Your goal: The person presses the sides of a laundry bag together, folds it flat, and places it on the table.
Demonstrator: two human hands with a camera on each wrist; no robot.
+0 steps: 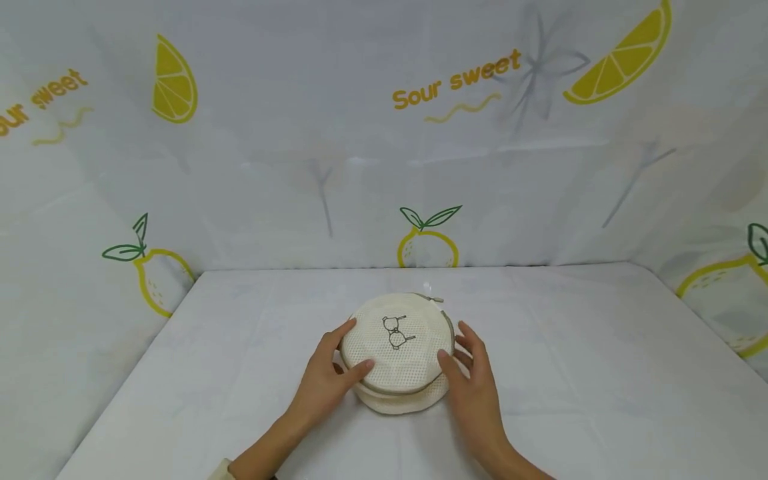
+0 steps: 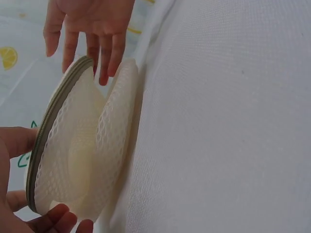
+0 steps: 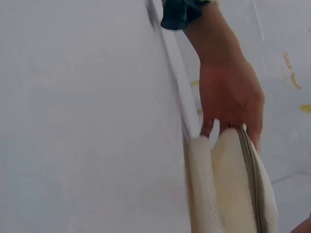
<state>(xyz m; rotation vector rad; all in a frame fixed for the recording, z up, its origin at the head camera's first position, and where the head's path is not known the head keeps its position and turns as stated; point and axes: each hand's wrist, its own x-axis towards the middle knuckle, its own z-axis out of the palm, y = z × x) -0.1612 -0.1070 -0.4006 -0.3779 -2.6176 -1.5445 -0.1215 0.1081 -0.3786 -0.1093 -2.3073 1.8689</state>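
A round cream mesh laundry bag (image 1: 396, 373), with a small bra outline printed on its lid, lies on the white table in the head view. A grey-beige zipper (image 2: 53, 114) runs round its upper rim, and the honeycomb mesh side sags below it. My left hand (image 1: 324, 383) holds the bag's left edge, thumb on the lid and fingers at the side and underneath. On the opposite edge, my right hand (image 1: 476, 387) has its fingers spread loosely beside the bag, thumb tip right at the lid's rim. Inside the mesh nothing distinct shows.
White cloth covers the table (image 1: 576, 373). A hanging sheet (image 1: 288, 133) printed with lemons and lettering stands behind it and along both sides. The zipper pull (image 1: 439, 299) sticks out at the bag's far right.
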